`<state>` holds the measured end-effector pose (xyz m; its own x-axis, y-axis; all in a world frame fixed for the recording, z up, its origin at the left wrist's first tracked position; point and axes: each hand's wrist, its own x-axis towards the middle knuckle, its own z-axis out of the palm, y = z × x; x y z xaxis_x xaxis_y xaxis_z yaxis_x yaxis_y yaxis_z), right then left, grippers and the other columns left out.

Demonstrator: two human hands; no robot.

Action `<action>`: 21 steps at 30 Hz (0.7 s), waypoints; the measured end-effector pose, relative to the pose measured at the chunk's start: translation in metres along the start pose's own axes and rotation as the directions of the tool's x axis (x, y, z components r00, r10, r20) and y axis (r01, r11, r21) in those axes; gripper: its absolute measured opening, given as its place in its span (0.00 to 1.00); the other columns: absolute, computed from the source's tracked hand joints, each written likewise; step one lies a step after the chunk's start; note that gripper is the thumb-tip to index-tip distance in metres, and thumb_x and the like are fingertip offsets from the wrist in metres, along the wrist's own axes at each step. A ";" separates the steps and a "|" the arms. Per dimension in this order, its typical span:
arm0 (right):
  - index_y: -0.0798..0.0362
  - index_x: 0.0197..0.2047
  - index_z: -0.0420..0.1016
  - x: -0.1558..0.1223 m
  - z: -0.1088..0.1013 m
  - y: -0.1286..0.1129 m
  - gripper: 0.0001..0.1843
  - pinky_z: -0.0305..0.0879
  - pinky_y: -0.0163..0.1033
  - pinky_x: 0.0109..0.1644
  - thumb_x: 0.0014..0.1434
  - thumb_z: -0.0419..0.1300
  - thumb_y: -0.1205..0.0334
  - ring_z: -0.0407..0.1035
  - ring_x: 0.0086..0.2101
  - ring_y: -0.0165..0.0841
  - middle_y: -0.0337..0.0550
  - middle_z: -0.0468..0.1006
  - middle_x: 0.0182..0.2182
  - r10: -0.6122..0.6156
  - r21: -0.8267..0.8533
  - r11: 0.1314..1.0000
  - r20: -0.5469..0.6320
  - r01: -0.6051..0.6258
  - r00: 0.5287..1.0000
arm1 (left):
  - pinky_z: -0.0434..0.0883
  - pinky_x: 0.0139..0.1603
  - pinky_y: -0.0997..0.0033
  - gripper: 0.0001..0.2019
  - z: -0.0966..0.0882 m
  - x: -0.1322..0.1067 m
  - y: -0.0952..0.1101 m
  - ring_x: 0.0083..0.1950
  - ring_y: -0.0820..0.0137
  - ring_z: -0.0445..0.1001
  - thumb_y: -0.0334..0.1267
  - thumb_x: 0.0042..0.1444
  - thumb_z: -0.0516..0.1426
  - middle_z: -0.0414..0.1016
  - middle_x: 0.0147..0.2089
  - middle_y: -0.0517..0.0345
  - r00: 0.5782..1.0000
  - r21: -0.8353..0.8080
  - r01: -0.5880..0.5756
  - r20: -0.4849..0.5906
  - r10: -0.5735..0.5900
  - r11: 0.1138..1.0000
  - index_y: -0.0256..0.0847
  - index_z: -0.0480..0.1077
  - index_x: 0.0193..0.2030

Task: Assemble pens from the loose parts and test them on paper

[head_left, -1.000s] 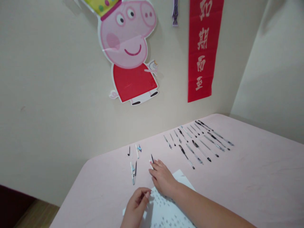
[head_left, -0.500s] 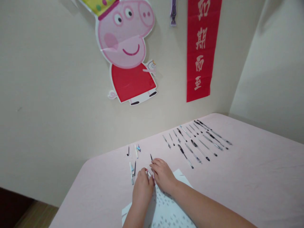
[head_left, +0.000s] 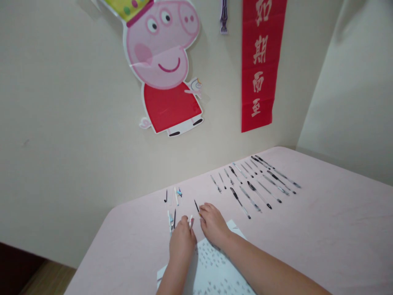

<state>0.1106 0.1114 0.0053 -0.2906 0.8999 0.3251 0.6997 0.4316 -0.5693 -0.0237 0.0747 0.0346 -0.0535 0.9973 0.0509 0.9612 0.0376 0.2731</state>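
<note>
My left hand [head_left: 182,238] is closed around a short white and pink pen part [head_left: 191,221], its tip sticking up past the fingers. My right hand [head_left: 214,223] has its fingertips pinched at the near end of a thin black pen piece [head_left: 196,205], which points away from me. Beneath both forearms lies a sheet of paper [head_left: 215,272] covered in small dark marks. Just left of my left hand are a white and blue pen [head_left: 169,220] and a slim black stick [head_left: 175,218]; the hand hides part of that area.
Several black and clear pens and refills [head_left: 254,199] lie in slanted rows at the right. Small pen parts [head_left: 176,196] sit near the wall on the left. The pink-covered table [head_left: 322,229] meets a wall with a pig cutout [head_left: 172,106] and red banner [head_left: 259,82].
My hands have drawn apart: the left shifted slightly left with the white and pink pen part, the right slightly right. More of the black pen piece now shows.
</note>
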 end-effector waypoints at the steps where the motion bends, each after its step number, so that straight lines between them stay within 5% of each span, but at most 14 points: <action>1: 0.57 0.46 0.75 0.000 0.000 0.000 0.17 0.52 0.44 0.62 0.54 0.53 0.72 0.59 0.54 0.40 0.51 0.73 0.49 0.002 -0.001 1.000 -0.013 -0.002 1.000 | 0.63 0.35 0.69 0.12 0.000 -0.002 -0.004 0.39 0.62 0.75 0.28 0.57 0.49 0.76 0.39 0.45 1.000 -0.021 -0.012 -0.028 0.012 1.000 0.36 0.65 0.46; 10: 0.59 0.47 0.72 0.000 0.001 0.001 0.17 0.50 0.48 0.63 0.53 0.59 0.65 0.54 0.58 0.43 0.54 0.68 0.53 0.026 -0.039 0.999 -0.053 -0.028 0.998 | 0.69 0.38 0.65 0.09 0.006 -0.033 -0.029 0.36 0.64 0.72 0.38 0.59 0.49 0.72 0.35 0.53 0.966 -0.383 -0.222 -0.211 0.150 0.897 0.41 0.69 0.37; 21: 0.60 0.47 0.73 0.003 0.006 0.001 0.16 0.50 0.46 0.63 0.55 0.57 0.67 0.50 0.61 0.43 0.54 0.66 0.56 0.026 -0.122 0.992 -0.011 -0.027 1.000 | 0.68 0.37 0.67 0.11 0.021 -0.037 -0.035 0.34 0.65 0.71 0.44 0.59 0.52 0.73 0.33 0.55 0.963 -0.550 -0.236 -0.241 0.118 0.801 0.40 0.70 0.37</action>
<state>0.1066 0.1146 0.0011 -0.2648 0.9101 0.3187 0.7816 0.3962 -0.4819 -0.0499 0.0381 0.0032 -0.0035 0.9498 0.3129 0.6338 -0.2399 0.7353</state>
